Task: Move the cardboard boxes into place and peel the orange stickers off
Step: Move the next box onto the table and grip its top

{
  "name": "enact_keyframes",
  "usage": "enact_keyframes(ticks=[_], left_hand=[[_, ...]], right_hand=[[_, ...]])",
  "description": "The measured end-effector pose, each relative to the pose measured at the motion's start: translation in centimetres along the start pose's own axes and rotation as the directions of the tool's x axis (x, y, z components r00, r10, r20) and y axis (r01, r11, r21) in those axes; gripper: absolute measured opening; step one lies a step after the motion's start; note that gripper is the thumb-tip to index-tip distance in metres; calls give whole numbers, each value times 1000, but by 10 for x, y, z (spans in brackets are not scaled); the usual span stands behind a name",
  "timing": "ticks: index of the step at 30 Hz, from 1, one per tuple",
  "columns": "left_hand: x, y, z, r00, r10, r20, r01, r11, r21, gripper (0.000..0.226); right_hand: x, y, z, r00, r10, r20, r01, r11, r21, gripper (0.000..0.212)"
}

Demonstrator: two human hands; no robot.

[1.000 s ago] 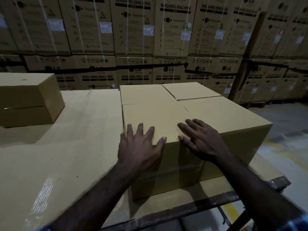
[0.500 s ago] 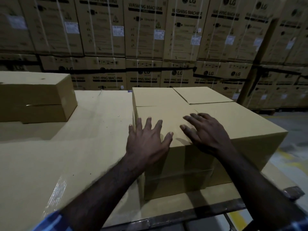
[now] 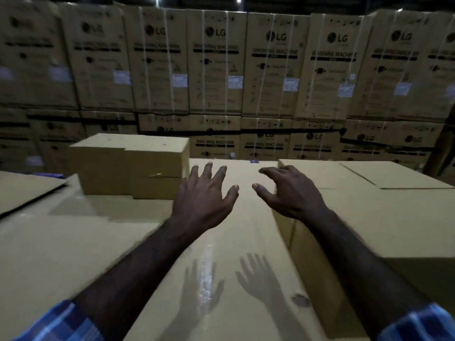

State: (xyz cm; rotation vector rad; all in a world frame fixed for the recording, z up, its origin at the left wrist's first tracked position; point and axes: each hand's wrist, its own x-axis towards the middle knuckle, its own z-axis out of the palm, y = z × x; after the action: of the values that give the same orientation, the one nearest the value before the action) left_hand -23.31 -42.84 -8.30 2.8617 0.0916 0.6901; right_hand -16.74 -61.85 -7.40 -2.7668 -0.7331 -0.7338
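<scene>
A flat cardboard surface (image 3: pixel 73 254) lies open between the small box (image 3: pixel 128 166) at the far left and the large box (image 3: pixel 369 212) at the right. Passage beyond is blocked by the stacked washing-machine cartons (image 3: pixel 221 70) along the back.

surface: flat cardboard sheeting (image 3: pixel 61 254), glossy tape strip down the middle
on it, left rear: small cardboard box (image 3: pixel 128 166)
on it, right: large cardboard box (image 3: pixel 369 217), flaps closed
left edge: loose cardboard sheet (image 3: pixel 27 188)
</scene>
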Motion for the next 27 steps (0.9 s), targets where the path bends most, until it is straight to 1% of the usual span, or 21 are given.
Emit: enact_keyframes(ticks=[7,12,18,23,27], left_hand=[[8,-138,-43,991,-132,15,130,988,79,65],[24,-203,-45,980,-198,2,196,973,118,66],[52,-254,-28,974,-228,6,224,962,155,67],[85,-283,-9,968,-251,5,245,948,200,68],[111,-303,3,964,-266,-2,260,941,215,68]], right_hand=[[68,-129,48,995,-86,-41,91,987,131,50],[112,-183,80,989,-144,-17,145,976,161,51],[157,-208,121,984,-176,9,171,965,201,49],[197,-213,149,981,-187,45,172,958,231,49],[225,-214,170,980,-194,46,179,958,225,49]])
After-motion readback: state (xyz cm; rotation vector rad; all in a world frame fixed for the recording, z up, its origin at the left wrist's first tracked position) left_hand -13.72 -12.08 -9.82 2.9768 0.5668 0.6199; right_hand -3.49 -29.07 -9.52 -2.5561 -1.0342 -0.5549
